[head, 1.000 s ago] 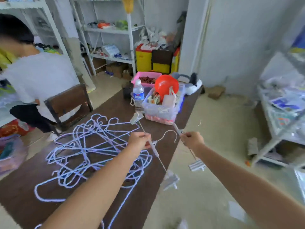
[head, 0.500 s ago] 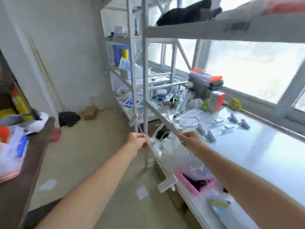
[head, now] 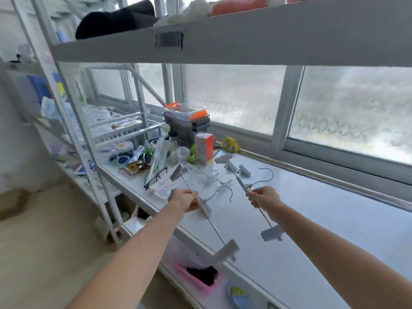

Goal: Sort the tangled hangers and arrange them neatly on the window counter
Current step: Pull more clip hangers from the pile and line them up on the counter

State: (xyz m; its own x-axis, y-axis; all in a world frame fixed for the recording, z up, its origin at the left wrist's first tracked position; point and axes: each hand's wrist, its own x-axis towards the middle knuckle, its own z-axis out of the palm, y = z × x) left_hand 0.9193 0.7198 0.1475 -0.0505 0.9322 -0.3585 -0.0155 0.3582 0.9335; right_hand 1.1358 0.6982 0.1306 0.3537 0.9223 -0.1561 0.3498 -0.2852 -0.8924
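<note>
My left hand (head: 184, 199) grips the metal bar of a clip hanger (head: 215, 231), whose grey clips hang at each end, one near the counter's front edge. My right hand (head: 264, 196) grips the bar of a second clip hanger (head: 265, 217), held over the white window counter (head: 323, 219). Both hangers' wire hooks curve up between my hands. Another clip hanger (head: 233, 167) lies on the counter beyond them, near the window.
Clutter fills the counter's far left: stacked boxes (head: 187, 124), an orange-white carton (head: 204, 148), black glasses (head: 155, 178), packets. A white shelf (head: 223, 39) runs overhead and its upright (head: 89, 157) stands left. A pink basket (head: 196, 277) sits below the counter edge.
I have turned from the brown table with its hanger pile to the window counter. Both hands, each still gripping a clip hanger, have spread apart and now hold them over the counter.
</note>
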